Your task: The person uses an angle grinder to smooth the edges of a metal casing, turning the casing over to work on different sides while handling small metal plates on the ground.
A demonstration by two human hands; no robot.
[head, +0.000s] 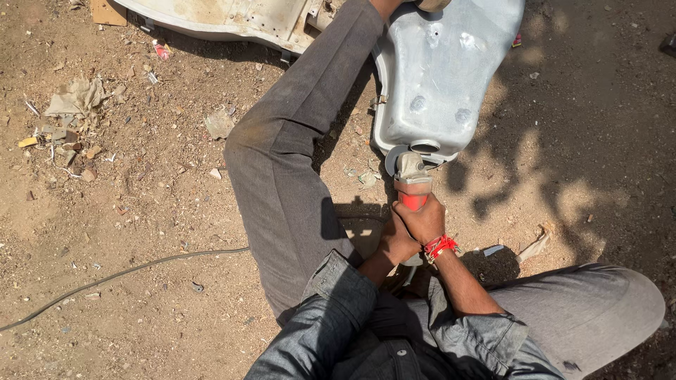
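Both my right hand [424, 219] and left hand [396, 243] are clamped tight round the red angle grinder [412, 184] to steady its disc against the near edge of the grey metal tank [451, 63] pinned by my outstretched leg [296, 141].

A red-bodied angle grinder [412, 184] with a silver-grey head is seen against a pale silver-grey metal tank [443, 70]. Grey trousers [282, 162] and dark denim sleeves [338, 309] are worn; a red wrist thread [439, 245] is noted. Brown dirt [127, 211] is crossed by a dark cable [105, 279].

Both hands, left [396, 241] and right [422, 219], grip red angle grinder [412, 184]; disc against grey metal tank [440, 70].
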